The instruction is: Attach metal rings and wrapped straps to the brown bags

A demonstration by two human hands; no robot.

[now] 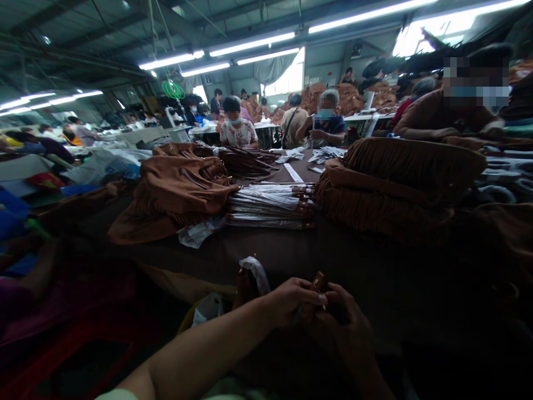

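Observation:
My left hand [291,303] and my right hand [345,328] meet low in the head view, below the near edge of the dark table [366,266]. Both are closed around a small brown leather strap piece [320,281] whose end sticks up between the fingers. A strip of clear plastic wrap [256,272] curls up just left of my left hand, beside another brown strap end [241,286]. What else lies in my fingers is too dark to make out.
A stack of plastic-wrapped brown straps [270,205] lies mid-table. Brown fringed bags are piled at left [179,189] and right [400,183]. Several masked people work at tables beyond, one close at the far right [453,111]. Coloured cloth lies at left [25,222].

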